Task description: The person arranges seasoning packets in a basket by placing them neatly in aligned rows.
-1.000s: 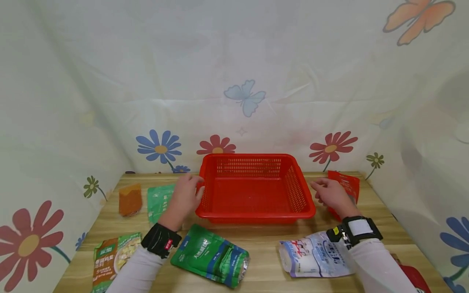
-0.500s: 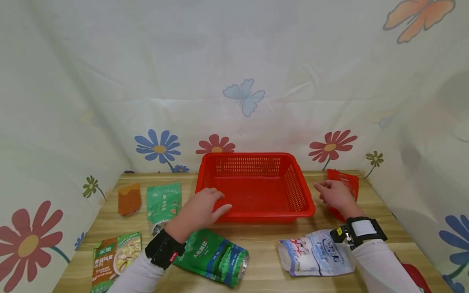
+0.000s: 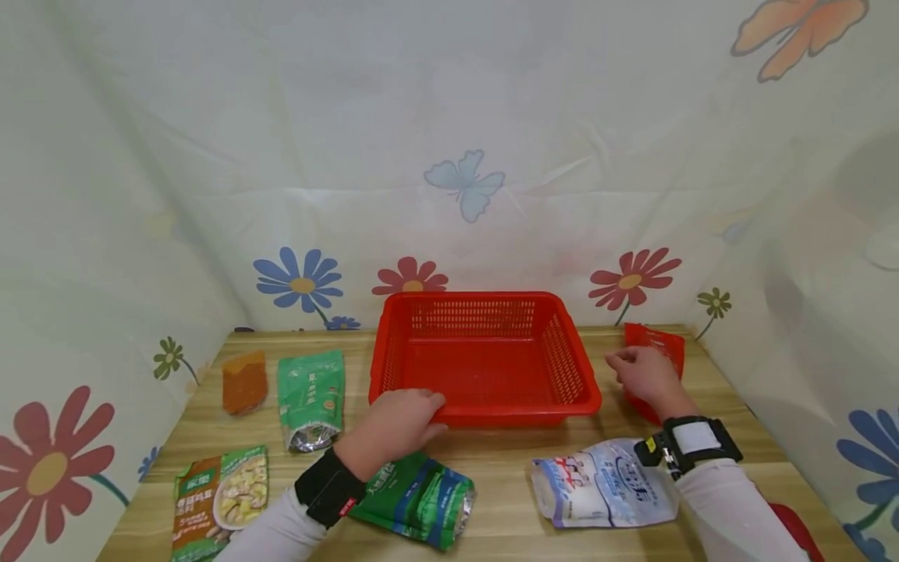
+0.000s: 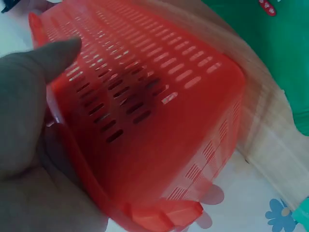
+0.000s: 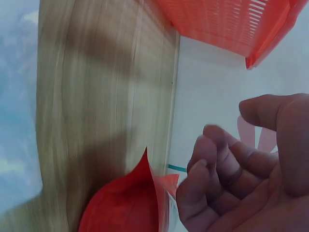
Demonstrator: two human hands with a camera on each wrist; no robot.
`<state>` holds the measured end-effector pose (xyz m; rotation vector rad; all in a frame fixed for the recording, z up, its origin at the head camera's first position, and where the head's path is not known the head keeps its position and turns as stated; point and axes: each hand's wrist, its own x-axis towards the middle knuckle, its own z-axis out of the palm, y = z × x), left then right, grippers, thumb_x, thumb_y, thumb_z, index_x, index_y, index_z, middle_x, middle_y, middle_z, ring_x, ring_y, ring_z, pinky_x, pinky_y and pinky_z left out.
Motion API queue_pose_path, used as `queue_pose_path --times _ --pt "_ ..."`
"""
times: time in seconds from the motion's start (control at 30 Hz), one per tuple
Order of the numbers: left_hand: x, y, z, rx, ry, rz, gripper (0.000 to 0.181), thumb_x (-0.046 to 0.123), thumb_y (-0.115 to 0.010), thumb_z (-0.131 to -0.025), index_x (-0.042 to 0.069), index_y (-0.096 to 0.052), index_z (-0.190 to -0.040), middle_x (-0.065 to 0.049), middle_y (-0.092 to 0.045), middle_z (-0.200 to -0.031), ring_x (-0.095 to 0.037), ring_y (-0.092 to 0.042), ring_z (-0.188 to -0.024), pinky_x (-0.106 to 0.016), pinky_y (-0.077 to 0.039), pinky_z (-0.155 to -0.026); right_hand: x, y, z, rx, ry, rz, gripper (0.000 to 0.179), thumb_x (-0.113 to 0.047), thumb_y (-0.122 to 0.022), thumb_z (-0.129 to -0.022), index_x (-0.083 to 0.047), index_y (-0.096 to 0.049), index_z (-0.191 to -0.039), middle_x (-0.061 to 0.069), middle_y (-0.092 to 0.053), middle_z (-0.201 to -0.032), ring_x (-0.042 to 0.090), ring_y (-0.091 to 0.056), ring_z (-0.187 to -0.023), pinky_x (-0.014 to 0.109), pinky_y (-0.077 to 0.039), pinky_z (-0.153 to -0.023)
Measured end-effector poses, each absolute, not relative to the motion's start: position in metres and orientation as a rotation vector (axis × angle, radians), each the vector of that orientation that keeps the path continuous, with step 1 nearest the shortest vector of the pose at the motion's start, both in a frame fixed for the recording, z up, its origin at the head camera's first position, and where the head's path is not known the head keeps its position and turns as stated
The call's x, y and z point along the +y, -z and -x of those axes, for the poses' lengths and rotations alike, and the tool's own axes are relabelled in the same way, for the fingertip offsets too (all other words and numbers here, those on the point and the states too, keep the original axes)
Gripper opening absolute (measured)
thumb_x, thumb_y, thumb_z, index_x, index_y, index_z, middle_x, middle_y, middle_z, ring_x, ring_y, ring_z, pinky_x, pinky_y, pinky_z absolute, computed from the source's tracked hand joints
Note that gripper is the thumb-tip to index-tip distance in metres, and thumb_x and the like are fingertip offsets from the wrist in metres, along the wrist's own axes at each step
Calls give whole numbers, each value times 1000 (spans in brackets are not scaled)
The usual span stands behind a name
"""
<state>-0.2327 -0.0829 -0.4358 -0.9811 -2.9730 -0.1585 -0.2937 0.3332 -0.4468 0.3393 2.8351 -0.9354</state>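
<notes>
A red plastic basket (image 3: 485,410) with slotted walls stands mid-table. My left hand (image 3: 403,421) is at its front left corner; in the left wrist view the thumb (image 4: 60,55) lies along the outer wall, and the rim passes between thumb and fingers, which are mostly hidden behind it. My right hand (image 3: 646,375) hovers right of the basket, over a red pouch (image 3: 656,341), its fingers loosely bent and holding nothing. In the right wrist view a gap separates those fingers from the basket, and the pouch stands below them.
A green pouch (image 3: 421,499) and a white-blue pouch (image 3: 604,484) lie in front of the basket. To the left are a light green pouch (image 3: 311,394), an orange-brown packet (image 3: 244,382) and a seasoning packet (image 3: 221,499). A red item (image 3: 797,531) shows at the lower right.
My left hand has moved from the basket's left side round to its front left rim, uncovering the light green pouch. My right hand has shifted slightly right, away from the basket.
</notes>
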Motion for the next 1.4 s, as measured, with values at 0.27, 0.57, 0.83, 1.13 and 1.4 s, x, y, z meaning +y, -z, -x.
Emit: queue_pose_path --times 0.27,0.57,0.83,1.13,1.4 --pt "-82 442 236 -2948 135 937 20 34 -77 -92 18 -66 -96 6 -65 -73 -10 -57 -64 -26 -57 -66 344 446 297 2933 701 -398 59 -39 -60 -101 10 -56 -133 30 -66 -117 39 -58 -99 45 -57 -78" --pt "-80 444 239 -2975 97 890 20 32 -78 -91 17 -69 -102 4 -67 -75 -12 -58 -65 -29 -60 -69 348 448 301 2946 562 -724 61 -35 -65 -95 15 -50 -126 36 -46 -120 49 -44 -110 52 -57 -80" --pt "-80 444 240 -2986 75 898 19 31 -78 -91 18 -68 -101 5 -66 -75 -11 -57 -64 -26 -56 -65 349 449 303 2818 462 -904 81 -43 -69 -91 18 -38 -135 39 -35 -124 52 -39 -116 62 -49 -100" --pt "-80 446 239 -2981 110 911 17 30 -78 -91 19 -69 -101 6 -66 -75 -10 -55 -64 -25 -55 -65 361 457 307 2725 472 -826 70 -45 -61 -95 17 -47 -124 34 -48 -111 49 -44 -104 54 -52 -85" --pt "-80 446 241 -2996 100 882 23 32 -79 -90 20 -71 -108 5 -70 -81 -11 -57 -66 -28 -59 -69 362 450 306 2740 432 -717 69 -46 -64 -94 17 -53 -120 31 -54 -104 46 -48 -101 56 -50 -89"
